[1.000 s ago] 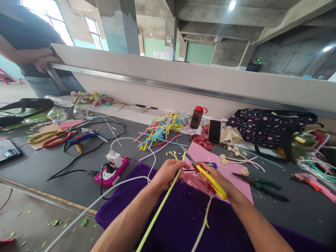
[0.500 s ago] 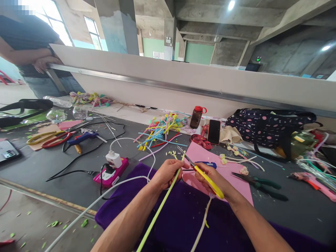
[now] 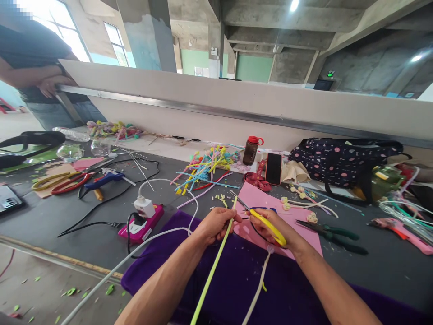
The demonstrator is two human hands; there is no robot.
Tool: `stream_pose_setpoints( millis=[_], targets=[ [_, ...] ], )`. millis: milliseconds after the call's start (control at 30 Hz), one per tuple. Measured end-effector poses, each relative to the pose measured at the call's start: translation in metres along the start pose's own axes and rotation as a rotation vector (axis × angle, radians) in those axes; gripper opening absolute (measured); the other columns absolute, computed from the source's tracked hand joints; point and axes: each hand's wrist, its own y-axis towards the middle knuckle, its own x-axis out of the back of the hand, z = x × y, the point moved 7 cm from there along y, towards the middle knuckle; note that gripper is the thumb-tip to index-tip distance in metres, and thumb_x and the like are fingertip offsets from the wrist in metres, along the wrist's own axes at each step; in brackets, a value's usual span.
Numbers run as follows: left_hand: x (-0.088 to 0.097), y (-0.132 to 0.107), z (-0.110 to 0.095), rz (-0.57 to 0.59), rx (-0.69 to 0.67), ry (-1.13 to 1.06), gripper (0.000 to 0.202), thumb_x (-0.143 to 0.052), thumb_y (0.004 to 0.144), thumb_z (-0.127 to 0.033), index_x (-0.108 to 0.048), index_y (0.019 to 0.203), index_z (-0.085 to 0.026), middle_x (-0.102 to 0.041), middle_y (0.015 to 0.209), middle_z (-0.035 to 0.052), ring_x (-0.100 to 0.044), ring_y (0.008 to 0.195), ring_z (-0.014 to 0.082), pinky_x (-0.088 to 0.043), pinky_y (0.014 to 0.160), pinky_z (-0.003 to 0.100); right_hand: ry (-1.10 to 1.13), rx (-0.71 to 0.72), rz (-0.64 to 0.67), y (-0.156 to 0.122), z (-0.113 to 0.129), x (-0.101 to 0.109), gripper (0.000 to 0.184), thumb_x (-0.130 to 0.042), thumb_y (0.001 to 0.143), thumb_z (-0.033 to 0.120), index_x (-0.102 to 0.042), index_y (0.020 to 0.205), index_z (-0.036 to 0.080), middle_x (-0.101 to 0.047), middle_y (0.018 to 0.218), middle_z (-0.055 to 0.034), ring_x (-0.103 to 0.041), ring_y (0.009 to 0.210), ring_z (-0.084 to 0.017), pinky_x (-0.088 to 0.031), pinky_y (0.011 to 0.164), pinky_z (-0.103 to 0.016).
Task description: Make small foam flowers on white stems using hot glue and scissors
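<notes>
My left hand (image 3: 216,224) is closed around a long yellow-green pipe cleaner (image 3: 212,271) that runs from its fingers down toward me. My right hand (image 3: 270,227) grips yellow-handled scissors (image 3: 260,219), whose blades are parted at the pipe cleaner's upper tip just above my left fingers. A pale cream strand (image 3: 259,289) hangs from under my right hand. Both hands hover over a pink foam sheet (image 3: 304,234) and a purple cloth (image 3: 233,280) on the dark table.
A pile of coloured pipe cleaners (image 3: 209,164), a red-capped bottle (image 3: 251,150) and a phone (image 3: 273,168) lie beyond. Green-handled pliers (image 3: 333,234) are to the right, a pink power strip (image 3: 142,223) with cables to the left. A person (image 3: 37,67) stands at far left.
Both hands have shifted slightly up and left in the picture, and the scissor blades stay at the pipe cleaner's tip. The view has tilted a little.
</notes>
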Motion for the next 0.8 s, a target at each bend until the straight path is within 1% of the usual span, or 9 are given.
stream_pose_setpoints(
  millis=[67, 167, 233, 300, 367, 433, 533, 667, 800],
  targets=[
    [0.001, 0.0, -0.002, -0.004, -0.018, -0.019, 0.039, -0.052, 0.075, -0.046, -0.064, 0.079, -0.009, -0.046, 0.038, -0.0049, -0.028, 0.023, 0.0027, -0.014, 0.027, 0.016, -0.008, 0.045, 0.004, -0.003, 0.002, 0.003, 0.024, -0.058, 0.075, 0.041, -0.049, 0.083, 0.02, -0.034, 0.054, 0.0104, -0.021, 0.032, -0.001, -0.013, 0.028, -0.013],
    [0.004, -0.001, -0.005, -0.02, -0.057, -0.068, 0.038, -0.052, 0.076, -0.045, -0.064, 0.079, -0.009, -0.046, 0.038, -0.0052, -0.028, 0.024, 0.0027, -0.014, 0.027, 0.016, -0.047, 0.12, 0.001, -0.009, 0.008, 0.005, 0.029, -0.061, 0.074, 0.042, -0.048, 0.089, 0.021, -0.039, 0.057, 0.0097, -0.031, 0.034, -0.002, -0.021, 0.03, -0.013],
    [0.005, -0.002, -0.007, -0.032, -0.073, -0.095, 0.038, -0.052, 0.076, -0.045, -0.063, 0.079, -0.009, -0.046, 0.039, -0.0051, -0.028, 0.024, 0.0025, -0.013, 0.027, 0.016, -0.09, 0.15, 0.015, -0.013, 0.012, 0.003, 0.03, -0.061, 0.074, 0.042, -0.048, 0.092, 0.021, -0.042, 0.058, 0.0092, -0.036, 0.036, -0.003, -0.026, 0.032, -0.014],
    [0.006, -0.003, -0.007, -0.038, -0.079, -0.112, 0.037, -0.051, 0.077, -0.044, -0.063, 0.079, -0.009, -0.047, 0.04, -0.0049, -0.028, 0.024, 0.0024, -0.013, 0.027, 0.016, -0.143, 0.164, 0.026, -0.017, 0.016, -0.002, 0.033, -0.061, 0.075, 0.043, -0.048, 0.096, 0.021, -0.043, 0.059, 0.0087, -0.038, 0.038, -0.004, -0.029, 0.034, -0.016],
    [0.005, -0.003, -0.007, -0.035, -0.078, -0.118, 0.037, -0.051, 0.078, -0.043, -0.063, 0.079, -0.009, -0.046, 0.039, -0.0048, -0.027, 0.024, 0.0024, -0.012, 0.027, 0.016, -0.151, 0.156, 0.043, -0.019, 0.018, -0.008, 0.034, -0.058, 0.077, 0.046, -0.048, 0.098, 0.021, -0.042, 0.059, 0.0087, -0.036, 0.038, -0.004, -0.028, 0.035, -0.017],
    [0.004, -0.003, -0.007, -0.018, -0.079, -0.114, 0.036, -0.05, 0.079, -0.042, -0.064, 0.078, -0.009, -0.045, 0.037, -0.0052, -0.026, 0.024, 0.0027, -0.012, 0.026, 0.016, -0.109, 0.146, 0.07, -0.02, 0.019, -0.014, 0.032, -0.054, 0.078, 0.049, -0.047, 0.093, 0.022, -0.037, 0.056, 0.0094, -0.032, 0.037, -0.004, -0.024, 0.034, -0.017],
    [0.002, -0.003, -0.006, -0.006, -0.09, -0.102, 0.035, -0.05, 0.078, -0.041, -0.064, 0.078, -0.008, -0.044, 0.036, -0.0054, -0.026, 0.024, 0.0032, -0.013, 0.026, 0.016, -0.064, 0.164, 0.101, -0.019, 0.021, -0.02, 0.03, -0.054, 0.079, 0.048, -0.046, 0.088, 0.021, -0.032, 0.054, 0.0096, -0.028, 0.038, -0.005, -0.023, 0.034, -0.017],
    [0.003, -0.003, -0.005, -0.015, -0.065, -0.088, 0.034, -0.05, 0.078, -0.039, -0.064, 0.08, -0.009, -0.045, 0.037, -0.0052, -0.027, 0.024, 0.0034, -0.013, 0.025, 0.016, -0.075, 0.153, 0.102, -0.017, 0.016, -0.02, 0.033, -0.053, 0.08, 0.047, -0.048, 0.098, 0.02, -0.034, 0.055, 0.0094, -0.026, 0.038, -0.004, -0.022, 0.033, -0.016],
    [0.004, -0.003, -0.004, -0.013, -0.064, -0.069, 0.035, -0.051, 0.078, -0.041, -0.064, 0.08, -0.009, -0.045, 0.038, -0.0053, -0.026, 0.024, 0.0034, -0.012, 0.025, 0.016, -0.161, 0.179, 0.081, -0.017, 0.013, -0.017, 0.038, -0.059, 0.078, 0.046, -0.048, 0.103, 0.021, -0.035, 0.054, 0.0101, -0.028, 0.038, -0.004, -0.024, 0.034, -0.016]
  ],
)
